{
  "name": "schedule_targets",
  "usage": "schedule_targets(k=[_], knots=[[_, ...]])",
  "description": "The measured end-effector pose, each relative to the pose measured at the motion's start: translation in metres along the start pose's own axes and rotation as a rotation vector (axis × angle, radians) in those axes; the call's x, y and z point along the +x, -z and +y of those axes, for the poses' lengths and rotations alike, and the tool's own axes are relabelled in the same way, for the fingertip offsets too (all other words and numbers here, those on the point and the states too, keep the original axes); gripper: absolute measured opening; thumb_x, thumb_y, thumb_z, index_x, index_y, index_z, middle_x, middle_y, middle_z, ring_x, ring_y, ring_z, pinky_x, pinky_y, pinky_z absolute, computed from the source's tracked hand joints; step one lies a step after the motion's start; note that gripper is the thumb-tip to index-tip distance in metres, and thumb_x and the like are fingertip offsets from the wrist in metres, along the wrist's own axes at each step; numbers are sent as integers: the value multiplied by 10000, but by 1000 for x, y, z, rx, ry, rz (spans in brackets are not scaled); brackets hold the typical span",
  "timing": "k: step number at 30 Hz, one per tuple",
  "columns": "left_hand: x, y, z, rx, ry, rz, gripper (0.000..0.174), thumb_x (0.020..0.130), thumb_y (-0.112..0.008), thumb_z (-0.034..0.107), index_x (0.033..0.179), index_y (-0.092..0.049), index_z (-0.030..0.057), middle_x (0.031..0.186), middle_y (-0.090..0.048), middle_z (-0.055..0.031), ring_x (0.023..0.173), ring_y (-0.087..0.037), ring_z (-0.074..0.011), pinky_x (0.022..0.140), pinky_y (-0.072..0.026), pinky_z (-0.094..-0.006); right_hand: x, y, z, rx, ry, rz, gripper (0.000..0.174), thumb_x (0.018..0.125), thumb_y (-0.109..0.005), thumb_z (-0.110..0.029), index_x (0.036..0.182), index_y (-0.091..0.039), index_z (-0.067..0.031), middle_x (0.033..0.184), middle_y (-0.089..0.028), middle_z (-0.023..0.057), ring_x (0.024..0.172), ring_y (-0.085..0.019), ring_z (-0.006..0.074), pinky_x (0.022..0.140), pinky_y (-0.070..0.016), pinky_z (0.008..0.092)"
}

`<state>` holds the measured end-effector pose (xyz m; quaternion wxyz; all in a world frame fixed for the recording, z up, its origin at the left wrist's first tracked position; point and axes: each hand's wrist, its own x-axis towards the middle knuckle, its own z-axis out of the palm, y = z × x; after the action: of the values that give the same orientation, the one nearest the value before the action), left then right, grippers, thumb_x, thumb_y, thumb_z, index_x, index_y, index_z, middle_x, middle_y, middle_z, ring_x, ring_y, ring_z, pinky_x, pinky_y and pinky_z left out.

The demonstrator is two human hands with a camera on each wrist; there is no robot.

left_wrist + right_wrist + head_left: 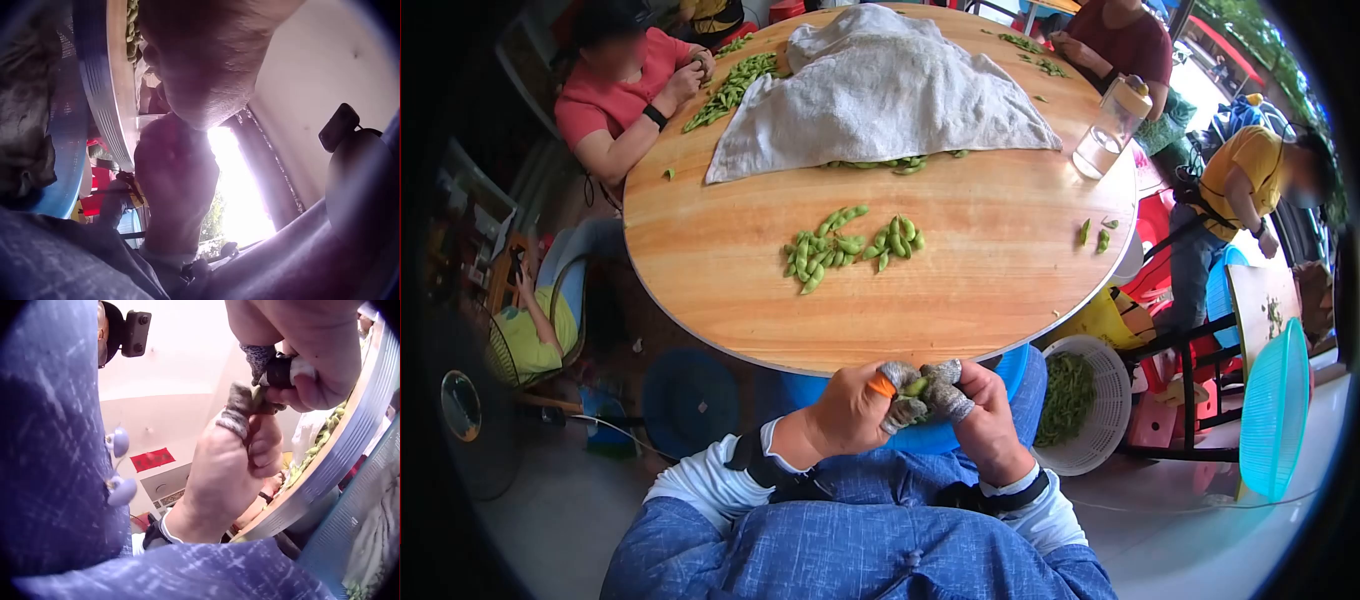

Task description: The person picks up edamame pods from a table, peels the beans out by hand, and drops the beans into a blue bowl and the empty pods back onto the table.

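Just past the table's near edge, over the lap, my left hand point(840, 410) and right hand point(992, 425) meet at a green soybean pod point(914, 388). Thumb and finger of each hand pinch it. Grey knitted covers point(943, 390) wrap the fingertips, and an orange band point(882, 385) circles one left digit. From the right wrist, a sliver of the pod point(257, 395) shows between the covered tips. In the left wrist view the hands hide it. Two small heaps of soybean pods point(810, 258) lie on the wooden table point(960, 310) ahead.
A grey cloth point(880, 110) covers a mound on the table, pods peeking out beneath. A clear bottle point(1105, 130) stands at right. Below the hands is a blue tub point(930, 437); a white basket point(1112, 405) of pods stands on the right. Other people sit around the table.
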<state>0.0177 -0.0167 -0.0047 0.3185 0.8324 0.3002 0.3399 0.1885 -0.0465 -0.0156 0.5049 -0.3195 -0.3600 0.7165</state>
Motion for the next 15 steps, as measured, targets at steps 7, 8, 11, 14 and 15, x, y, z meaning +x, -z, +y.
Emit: schedule_targets(k=[7,8,11,14,15], knots=[[-4,-9,-2,-193,24,67,217,811,-524,94,1013,-498,19,844,-564,-79,769,-564,-213,691,-438,-293,-2,-8,4,-29,113,-7,235,814,-577,-123,991,-530,23,923,-582,31,837,-524,87,760,-418,223],[-4,-11,-1,-257,39,77,206,821,-516,97,1011,-496,21,844,-562,-69,772,-559,-196,694,-437,-291,-2,-8,5,-46,124,-5,231,815,-574,-114,993,-529,25,923,-580,31,838,-522,85,758,-417,222],[-5,-10,-1,-409,167,83,170,849,-495,115,994,-496,28,847,-549,-39,771,-536,-146,706,-430,-270,-4,-11,3,-111,143,-11,215,815,-560,-82,996,-529,29,920,-579,29,838,-517,82,756,-413,217],[-9,-8,-8,-642,404,33,154,858,-499,141,961,-495,27,839,-538,-19,762,-516,-106,704,-420,-239,-4,-9,4,-150,132,-19,203,814,-545,-52,996,-528,33,919,-578,29,836,-516,81,754,-411,215],[-9,-8,-10,-737,493,9,154,858,-504,150,947,-495,25,834,-534,-14,759,-509,-94,701,-417,-229,-4,-7,4,-158,126,-21,200,813,-540,-43,996,-527,35,919,-577,30,835,-516,81,754,-410,214]])
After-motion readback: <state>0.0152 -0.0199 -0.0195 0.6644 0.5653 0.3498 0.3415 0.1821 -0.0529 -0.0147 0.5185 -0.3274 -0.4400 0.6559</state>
